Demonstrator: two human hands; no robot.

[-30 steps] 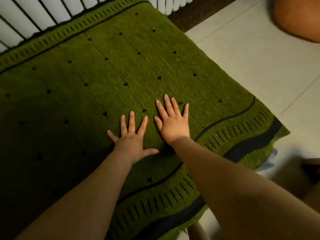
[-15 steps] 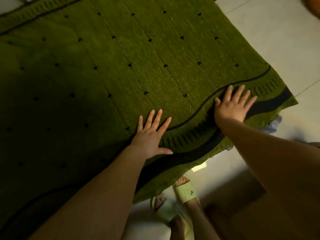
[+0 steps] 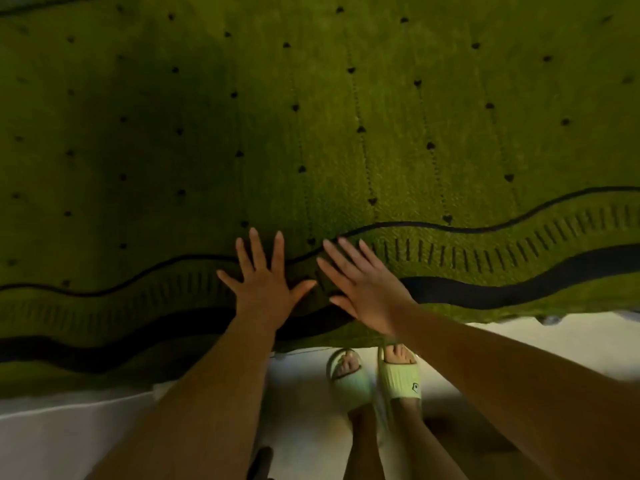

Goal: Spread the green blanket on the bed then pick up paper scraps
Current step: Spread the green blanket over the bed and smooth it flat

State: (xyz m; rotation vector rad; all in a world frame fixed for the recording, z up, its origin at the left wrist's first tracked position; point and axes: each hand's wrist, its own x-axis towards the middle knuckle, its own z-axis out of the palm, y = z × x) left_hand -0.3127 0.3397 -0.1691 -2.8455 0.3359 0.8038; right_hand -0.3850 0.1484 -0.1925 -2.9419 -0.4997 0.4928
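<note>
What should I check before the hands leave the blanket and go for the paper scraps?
1. Left hand flat on the blanket, holding nothing: ok.
2. Right hand flat, fingers straight, holding nothing: ok.
3. Blanket smooth near the edge: not ok, the black stripe runs wavy.
4. Blanket covers the whole bed: cannot tell, far side is out of view.
5. Paper scraps located: cannot tell, none clearly visible on the floor.
6. Slippers clear of the blanket edge: ok.
</note>
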